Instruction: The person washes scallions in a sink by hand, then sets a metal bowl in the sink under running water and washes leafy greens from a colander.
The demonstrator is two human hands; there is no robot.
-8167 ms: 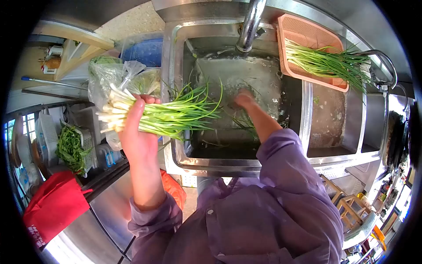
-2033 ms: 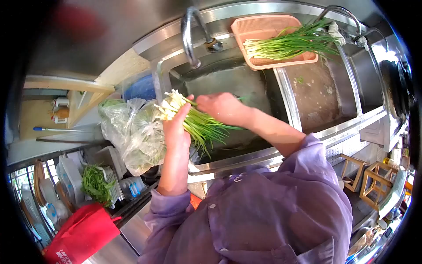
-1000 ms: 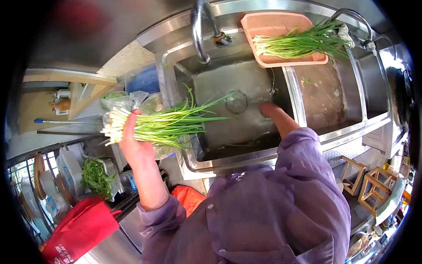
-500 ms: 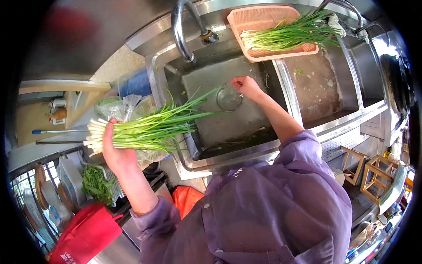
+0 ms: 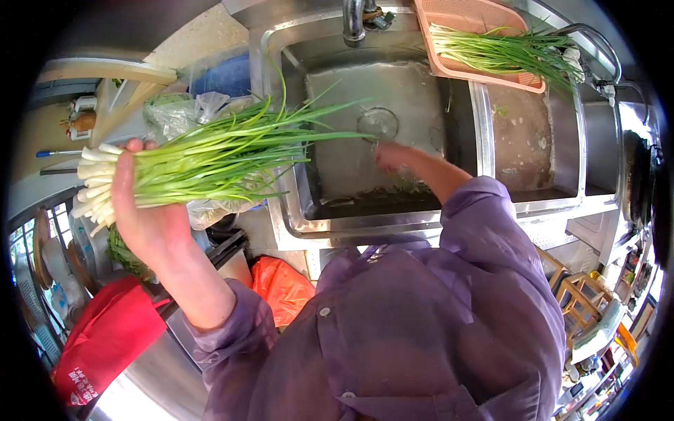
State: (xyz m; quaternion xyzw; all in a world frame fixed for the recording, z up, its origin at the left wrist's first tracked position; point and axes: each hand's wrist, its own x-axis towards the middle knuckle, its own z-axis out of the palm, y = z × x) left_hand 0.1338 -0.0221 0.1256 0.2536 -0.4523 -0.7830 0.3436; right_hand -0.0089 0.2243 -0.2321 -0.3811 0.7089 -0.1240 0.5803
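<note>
A thick bunch of green onions (image 5: 210, 158) is in my left hand (image 5: 154, 228), which is closed round it just behind the white root ends. The green leaves stretch right, over the near left rim of the steel sink (image 5: 379, 228). My right hand (image 5: 393, 158) is low in that sink, beside the round drain (image 5: 379, 124). Motion smears its fingers, so whether they hold anything does not show. Shallow water seems to cover the sink floor, with loose green scraps (image 5: 404, 188) along its near side.
More green onions (image 5: 491, 50) lie in a pink plastic basket (image 5: 439, 59) across the sink divider. A faucet (image 5: 353, 21) hangs over the far rim. Plastic bags (image 5: 175, 116) sit left of the sink. A red bag (image 5: 105, 337) and an orange bag (image 5: 281, 284) are lower left.
My left hand has come nearer the camera and moved left with the green onions. My right hand has moved lower, toward the near side of the sink. The whole view has shifted.
</note>
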